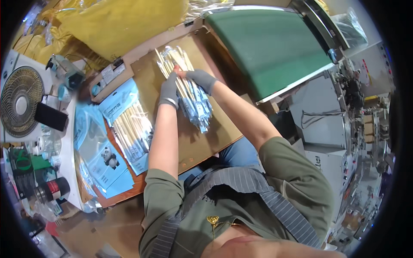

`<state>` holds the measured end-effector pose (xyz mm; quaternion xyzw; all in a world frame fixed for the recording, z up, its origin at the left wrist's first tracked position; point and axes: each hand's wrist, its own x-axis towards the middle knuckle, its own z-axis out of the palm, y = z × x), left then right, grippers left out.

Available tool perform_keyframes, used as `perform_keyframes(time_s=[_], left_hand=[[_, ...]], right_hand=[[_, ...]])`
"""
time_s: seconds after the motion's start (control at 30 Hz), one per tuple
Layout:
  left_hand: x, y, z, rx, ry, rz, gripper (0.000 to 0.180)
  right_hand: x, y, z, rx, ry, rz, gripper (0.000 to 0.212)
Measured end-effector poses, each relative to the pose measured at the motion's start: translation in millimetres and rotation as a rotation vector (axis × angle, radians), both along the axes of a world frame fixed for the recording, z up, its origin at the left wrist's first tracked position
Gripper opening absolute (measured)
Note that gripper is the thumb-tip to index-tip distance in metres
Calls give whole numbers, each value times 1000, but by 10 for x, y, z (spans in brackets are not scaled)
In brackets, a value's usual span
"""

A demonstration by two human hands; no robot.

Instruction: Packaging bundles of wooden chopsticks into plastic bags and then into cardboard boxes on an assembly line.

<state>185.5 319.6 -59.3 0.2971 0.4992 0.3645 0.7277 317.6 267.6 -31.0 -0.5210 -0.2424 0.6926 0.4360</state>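
A thick bundle of disposable chopsticks (pixel 194 103) in clear and blue wrappers lies in my grasp above the brown cardboard work surface (pixel 172 137). My left hand (pixel 169 88), in a grey glove with bare fingertips, is closed on its left side. From the right, my right hand (pixel 200 80), gloved the same way, closes over the bundle's upper part. Both thumbs come close together on top of it. The pale stick ends point away from me and the blue ends toward me. Left of my left forearm lies a blue and clear bag filled with chopsticks (pixel 132 127).
Flat blue bags with a panda print (pixel 107 165) lie at the left. Beyond them are a fan (pixel 20 101) and a dark phone (pixel 51 116). A green conveyor belt (pixel 266 47) stands at the far right, and large yellow sacks (pixel 124 26) are at the back.
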Motion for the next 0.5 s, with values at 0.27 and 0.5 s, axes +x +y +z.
perform_keyframes(time_s=[0.27, 0.5], left_hand=[[-461, -605, 1004, 739, -22, -187, 74], [-606, -870, 806, 772, 61, -365, 84]], right_hand=[[-203, -422, 759, 679, -7, -35, 78], [-224, -832, 787, 877, -112, 78, 102]])
